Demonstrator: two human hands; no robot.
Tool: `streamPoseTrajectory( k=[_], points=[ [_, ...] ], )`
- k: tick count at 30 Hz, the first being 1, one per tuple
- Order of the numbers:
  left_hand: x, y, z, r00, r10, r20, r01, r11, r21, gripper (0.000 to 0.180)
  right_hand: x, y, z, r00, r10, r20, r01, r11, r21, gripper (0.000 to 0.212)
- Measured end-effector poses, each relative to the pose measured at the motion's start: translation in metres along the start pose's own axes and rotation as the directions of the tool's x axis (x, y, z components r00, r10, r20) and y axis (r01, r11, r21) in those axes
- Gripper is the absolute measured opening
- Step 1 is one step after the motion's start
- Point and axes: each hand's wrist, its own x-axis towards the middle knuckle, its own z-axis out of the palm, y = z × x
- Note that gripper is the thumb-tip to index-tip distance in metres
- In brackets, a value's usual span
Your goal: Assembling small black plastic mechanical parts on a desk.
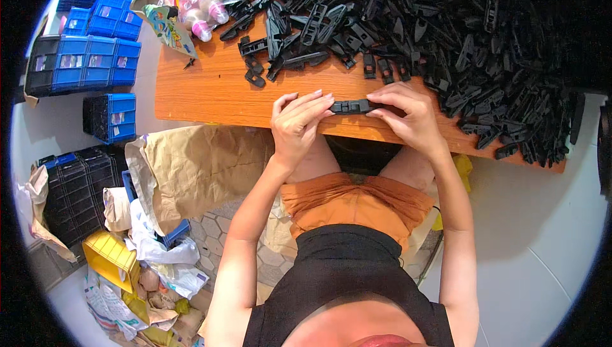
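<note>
Between my two hands, just above the table's near edge, is a small black plastic part point(350, 107), long and narrow with raised blocks along it. The fingers of my left hand point(298, 119) pinch its left end. My right hand point(408, 112) grips the right end between thumb and fingers, which cover that end. Three small black clip-like pieces point(385, 70) lie in a row just beyond my right hand. A large heap of black plastic parts point(408, 15) spreads behind them and down the right side.
The wooden table point(204, 92) has a clear bag with pink-capped bottles point(207, 9) at its far left. Blue crates point(86, 60) are stacked left of it. Brown paper point(197, 168) hangs below the near edge. A yellow crate point(111, 261) and bags lie on the lower left floor.
</note>
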Motion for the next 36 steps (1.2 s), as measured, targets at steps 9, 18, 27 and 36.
streamPoseTrajectory(
  k=[9,18,27,36],
  points=[
    [-0.003,-0.004,0.001,1.000,0.014,0.004,-0.014,1.000,-0.007,0.021,-0.005,-0.001,0.000,0.997,0.083,0.010,-0.083,0.996,0.031,0.027],
    [0.001,-0.001,0.001,1.000,0.029,-0.008,-0.029,0.999,0.021,0.019,-0.002,-0.002,0.007,0.999,0.047,-0.014,-0.046,0.996,0.080,0.026],
    [0.008,0.001,-0.007,0.989,0.124,0.078,-0.123,0.992,-0.015,0.022,-0.010,-0.010,0.006,0.999,-0.027,0.028,0.027,0.999,0.018,0.023],
    [0.061,-0.008,0.007,0.979,0.154,-0.135,-0.096,0.927,0.362,0.040,0.006,-0.024,-0.003,0.943,0.216,-0.252,-0.257,0.956,-0.143,0.025]
  ],
)
